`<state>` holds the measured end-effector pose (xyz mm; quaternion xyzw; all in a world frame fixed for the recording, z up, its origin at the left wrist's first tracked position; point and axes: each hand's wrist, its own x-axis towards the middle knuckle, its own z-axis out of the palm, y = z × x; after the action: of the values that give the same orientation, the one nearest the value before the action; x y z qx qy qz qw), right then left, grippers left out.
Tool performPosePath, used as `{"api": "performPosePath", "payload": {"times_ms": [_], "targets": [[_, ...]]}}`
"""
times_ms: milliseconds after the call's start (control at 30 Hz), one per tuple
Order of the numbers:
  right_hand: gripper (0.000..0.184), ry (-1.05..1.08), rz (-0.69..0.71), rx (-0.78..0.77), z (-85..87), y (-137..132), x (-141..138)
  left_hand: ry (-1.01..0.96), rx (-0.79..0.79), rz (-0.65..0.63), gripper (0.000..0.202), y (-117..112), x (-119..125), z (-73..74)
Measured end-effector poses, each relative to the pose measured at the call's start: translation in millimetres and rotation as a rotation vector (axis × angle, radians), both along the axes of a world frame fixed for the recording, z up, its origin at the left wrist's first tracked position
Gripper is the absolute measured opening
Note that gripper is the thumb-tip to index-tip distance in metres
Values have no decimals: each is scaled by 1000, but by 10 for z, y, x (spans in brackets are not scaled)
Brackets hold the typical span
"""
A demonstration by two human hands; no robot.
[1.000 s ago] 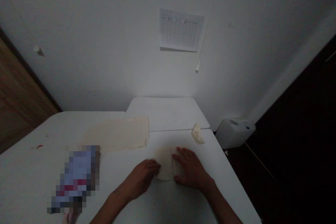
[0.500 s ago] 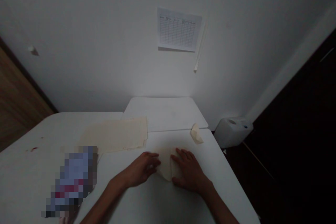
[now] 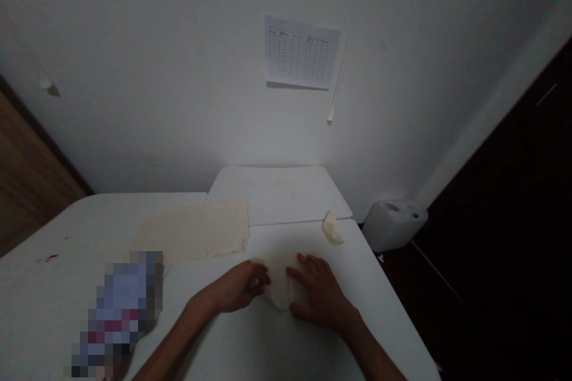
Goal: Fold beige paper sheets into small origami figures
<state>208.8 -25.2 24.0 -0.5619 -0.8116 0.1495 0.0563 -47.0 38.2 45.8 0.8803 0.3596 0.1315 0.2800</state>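
Observation:
A small cream sheet of paper (image 3: pixel 277 283), partly folded, lies on the white table (image 3: pixel 250 345) between my hands. My right hand (image 3: pixel 317 294) rests flat on its right part, fingers stretched out. My left hand (image 3: pixel 239 289) touches the paper's left edge with its fingers curled in; whether it pinches the edge I cannot make out. A stack of larger cream sheets (image 3: pixel 196 231) lies further back on the left. A small folded paper piece (image 3: pixel 332 228) stands near the table's far right edge.
A pixelated object (image 3: pixel 118 309) sits at the left front of the table. A second white table (image 3: pixel 277 193) adjoins at the back by the wall. A printed chart (image 3: pixel 300 53) hangs on the wall. A white plastic container (image 3: pixel 395 223) stands on the dark floor to the right.
My left hand has slid a little along the paper's left edge and the paper's fold has shifted slightly. The view has drifted a bit to the right.

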Motion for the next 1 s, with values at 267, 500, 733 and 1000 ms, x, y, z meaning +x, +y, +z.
{"api": "performPosePath", "payload": {"times_ms": [267, 500, 733, 1000], "targets": [[78, 18, 10, 11, -15, -8, 20, -59, 65, -45, 23, -33, -46, -57], [77, -2, 4, 12, -29, -7, 19, -21, 240, -242, 56, -339, 221, -115], [74, -4, 7, 45, -59, -17, 25, 78, 308, -262, 63, -444, 323, -323], [77, -12, 0, 15, -27, -8, 15, 94, 286, -267, 59, -423, 224, -291]]}}
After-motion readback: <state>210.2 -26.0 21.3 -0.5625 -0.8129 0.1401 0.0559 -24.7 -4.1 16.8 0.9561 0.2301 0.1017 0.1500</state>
